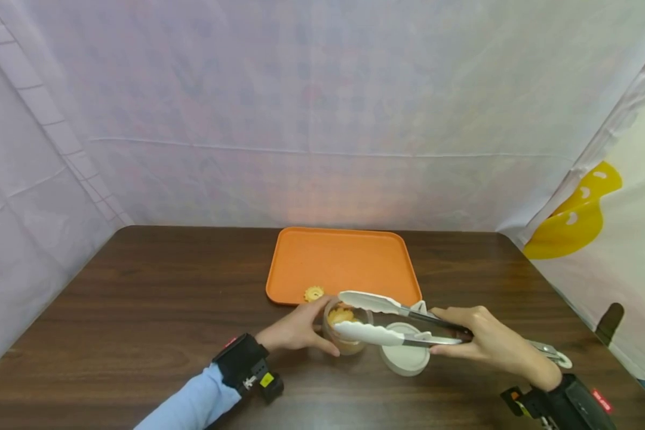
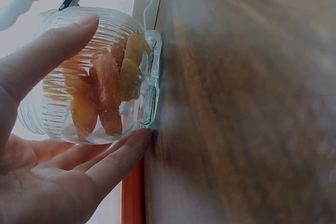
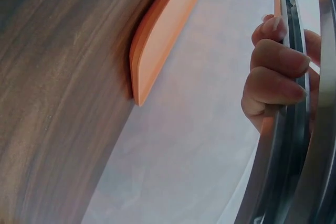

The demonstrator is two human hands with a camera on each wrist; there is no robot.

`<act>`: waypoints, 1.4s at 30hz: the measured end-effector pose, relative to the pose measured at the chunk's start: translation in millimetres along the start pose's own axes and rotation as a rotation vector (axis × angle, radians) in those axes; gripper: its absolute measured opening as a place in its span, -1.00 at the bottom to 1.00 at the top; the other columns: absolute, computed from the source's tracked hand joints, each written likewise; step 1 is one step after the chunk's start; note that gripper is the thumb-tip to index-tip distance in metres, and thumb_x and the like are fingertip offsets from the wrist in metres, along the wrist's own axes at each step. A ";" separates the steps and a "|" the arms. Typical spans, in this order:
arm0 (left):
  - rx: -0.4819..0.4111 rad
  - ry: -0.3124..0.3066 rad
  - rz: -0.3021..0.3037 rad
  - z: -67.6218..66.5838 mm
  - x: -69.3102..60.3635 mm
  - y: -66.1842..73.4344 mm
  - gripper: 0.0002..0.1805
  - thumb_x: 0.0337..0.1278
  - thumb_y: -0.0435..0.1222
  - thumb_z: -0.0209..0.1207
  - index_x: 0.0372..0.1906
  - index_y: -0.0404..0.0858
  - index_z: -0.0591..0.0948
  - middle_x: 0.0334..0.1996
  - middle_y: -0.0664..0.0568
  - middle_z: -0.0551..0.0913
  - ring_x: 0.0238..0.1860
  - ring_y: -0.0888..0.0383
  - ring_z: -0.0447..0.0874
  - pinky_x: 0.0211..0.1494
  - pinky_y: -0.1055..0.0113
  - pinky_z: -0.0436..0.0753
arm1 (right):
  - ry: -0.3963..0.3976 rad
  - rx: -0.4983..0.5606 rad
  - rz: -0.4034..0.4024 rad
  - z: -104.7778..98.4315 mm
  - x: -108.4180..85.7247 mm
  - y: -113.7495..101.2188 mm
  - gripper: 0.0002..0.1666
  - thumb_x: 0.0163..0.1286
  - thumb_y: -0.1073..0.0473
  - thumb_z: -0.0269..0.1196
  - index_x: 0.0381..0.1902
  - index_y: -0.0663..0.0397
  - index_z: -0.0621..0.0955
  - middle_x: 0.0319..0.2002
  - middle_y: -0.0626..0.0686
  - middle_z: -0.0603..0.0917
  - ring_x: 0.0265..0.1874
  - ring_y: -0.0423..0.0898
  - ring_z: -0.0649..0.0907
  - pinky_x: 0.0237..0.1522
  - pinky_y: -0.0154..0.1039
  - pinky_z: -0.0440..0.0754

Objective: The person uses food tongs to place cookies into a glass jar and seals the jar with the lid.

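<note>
A clear ribbed jar (image 1: 349,347) stands on the table with several golden-brown cookies (image 1: 341,315) inside. My left hand (image 1: 300,327) holds it from the left, thumb on one side and fingers on the other; the left wrist view shows the cookies (image 2: 107,93) through its wall. In my right hand (image 1: 486,337) is a pair of metal tongs (image 1: 435,340), gripped round the arms. Their white scalloped tips (image 1: 369,333) are spread apart over the jar's mouth, with no cookie visibly pinched. Another cookie (image 1: 314,293) lies on the orange tray (image 1: 349,257), near its front left.
A round white lid-like piece (image 1: 405,360) sits on the table just right of the jar, under the tongs. The tray lies behind the jar toward the back edge of the brown wooden table (image 1: 140,310). Pale cloth (image 1: 312,119) hangs behind the table and at both sides.
</note>
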State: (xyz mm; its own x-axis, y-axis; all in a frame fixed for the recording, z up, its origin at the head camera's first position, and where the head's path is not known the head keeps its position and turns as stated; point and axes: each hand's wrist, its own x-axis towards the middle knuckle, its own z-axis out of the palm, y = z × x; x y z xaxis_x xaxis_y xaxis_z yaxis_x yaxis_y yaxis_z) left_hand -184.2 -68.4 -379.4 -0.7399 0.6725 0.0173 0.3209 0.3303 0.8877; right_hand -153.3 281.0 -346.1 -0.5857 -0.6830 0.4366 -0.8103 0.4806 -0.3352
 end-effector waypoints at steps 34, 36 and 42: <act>-0.034 -0.019 -0.018 2.1 2.8 -1.6 -0.05 -0.05 -0.42 0.48 0.46 -0.35 0.23 0.43 -0.30 0.33 0.43 -0.26 0.32 0.34 -0.01 0.62 | -0.229 -0.080 0.243 17.2 90.7 24.3 -0.35 0.30 -0.12 0.37 0.09 0.33 0.66 -0.67 -0.09 0.61 -0.78 -0.40 0.27 -0.63 -0.50 0.29; -0.025 -0.016 -0.016 2.5 2.7 -1.7 -0.05 -0.05 -0.42 0.48 0.46 -0.38 0.23 0.41 -0.32 0.34 0.41 -0.26 0.34 0.33 0.03 0.64 | -0.255 -0.071 0.251 20.3 95.2 25.7 -0.36 0.27 -0.08 0.40 0.08 0.35 0.66 -0.68 -0.10 0.56 -0.77 -0.38 0.24 -0.61 -0.49 0.26; -0.023 -0.016 -0.011 3.2 2.5 -0.9 -0.05 -0.04 -0.42 0.48 0.46 -0.43 0.22 0.40 -0.35 0.33 0.39 -0.25 0.36 0.32 0.10 0.66 | -0.326 -0.049 0.310 28.7 102.5 29.0 -0.39 0.28 -0.06 0.40 0.08 0.34 0.67 -0.34 0.14 0.78 -0.60 -0.32 0.47 -0.48 -0.44 0.44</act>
State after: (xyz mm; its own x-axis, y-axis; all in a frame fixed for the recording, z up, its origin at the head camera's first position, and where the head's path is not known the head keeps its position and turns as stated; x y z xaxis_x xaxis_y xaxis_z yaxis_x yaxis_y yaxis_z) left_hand -184.5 -64.9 -381.7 -0.7337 0.6795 0.0001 0.2991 0.3229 0.8979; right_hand -236.4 209.1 -335.0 -0.7706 -0.6365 0.0331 -0.6021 0.7099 -0.3654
